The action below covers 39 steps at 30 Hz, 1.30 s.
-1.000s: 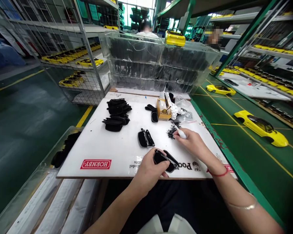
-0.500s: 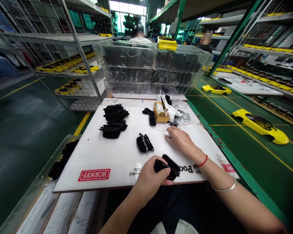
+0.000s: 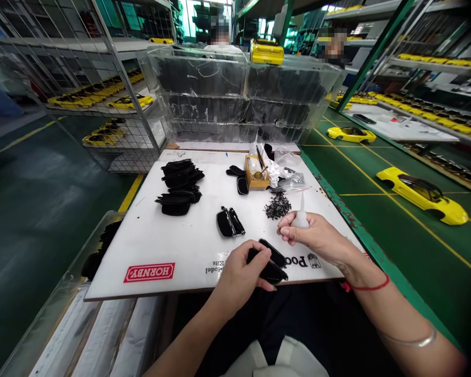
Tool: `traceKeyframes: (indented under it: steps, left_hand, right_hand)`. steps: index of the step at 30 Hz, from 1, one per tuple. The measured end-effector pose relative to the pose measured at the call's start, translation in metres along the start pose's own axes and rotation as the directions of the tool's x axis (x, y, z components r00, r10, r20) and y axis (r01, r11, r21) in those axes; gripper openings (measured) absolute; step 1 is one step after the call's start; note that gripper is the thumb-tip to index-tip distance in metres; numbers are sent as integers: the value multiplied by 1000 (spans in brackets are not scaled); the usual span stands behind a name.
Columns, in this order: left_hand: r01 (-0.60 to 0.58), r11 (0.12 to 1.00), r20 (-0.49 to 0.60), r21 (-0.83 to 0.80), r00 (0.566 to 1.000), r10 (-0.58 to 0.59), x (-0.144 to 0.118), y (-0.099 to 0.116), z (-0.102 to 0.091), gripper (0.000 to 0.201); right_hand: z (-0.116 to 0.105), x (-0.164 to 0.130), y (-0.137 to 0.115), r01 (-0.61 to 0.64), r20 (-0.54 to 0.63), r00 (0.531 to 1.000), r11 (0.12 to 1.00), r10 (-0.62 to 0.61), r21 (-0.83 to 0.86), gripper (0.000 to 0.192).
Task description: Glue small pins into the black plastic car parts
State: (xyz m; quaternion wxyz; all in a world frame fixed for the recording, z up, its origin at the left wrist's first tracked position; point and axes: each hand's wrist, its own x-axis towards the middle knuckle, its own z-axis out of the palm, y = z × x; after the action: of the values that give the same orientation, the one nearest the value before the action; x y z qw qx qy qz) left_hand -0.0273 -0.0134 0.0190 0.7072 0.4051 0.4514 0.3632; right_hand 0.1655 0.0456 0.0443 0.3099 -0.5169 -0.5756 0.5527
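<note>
Near the front edge of the board, my left hand (image 3: 241, 272) is closed on a black plastic part (image 3: 273, 272). Another flat black part (image 3: 272, 251) lies just behind it. My right hand (image 3: 317, 233) grips a small white squeeze bottle (image 3: 300, 219), its thin nozzle pointing up. Its thumb and forefinger are pinched together; whether a tiny piece is between them I cannot make out. Beyond these fingers lies a heap of tiny black pieces (image 3: 278, 206). Left of it, a pair of black parts with shiny edges (image 3: 230, 222) rests on the board.
Stacks of black parts (image 3: 178, 201) lie at the board's left. A yellow box (image 3: 258, 178) with tools stands at the back, beside a plastic bag (image 3: 292, 180). Clear bins (image 3: 204, 118) rise behind the white board (image 3: 141, 241). Yellow model cars (image 3: 422, 195) are at the right.
My right hand has come back toward me from the heap of tiny pieces, uncovering it; the squeeze bottle now stands upright in it. My left hand stays on its part.
</note>
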Motion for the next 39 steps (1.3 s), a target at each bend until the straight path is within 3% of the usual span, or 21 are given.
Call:
traceKeyframes:
  steps: [4,13,25,33,39]
  left_hand:
    - [-8,996,-18,94,1000,10,1,5,2,32]
    - [-70,980,30,188,997,66,4,-2,6,32]
    - [-99,978,-8,182,995,103,0,0,8,23]
    - [-100,987,-9,129,995,102,-2,3,11,21]
    - [-17,1000,42,5,999,16,-2,6,11,19]
  right_hand:
    - [10,-14,1,-51,40,998,998,50,32,31]
    - [25,-27,0,-8,-62,998,1000,6,-29,32]
    - [23,-35,9,-80,-105,990,983,98,166,35]
    - [20,-41,16,-38,-80,996,999,36,-34,26]
    - [20,-44,14,4,-31,1000,992,-8,-128,25]
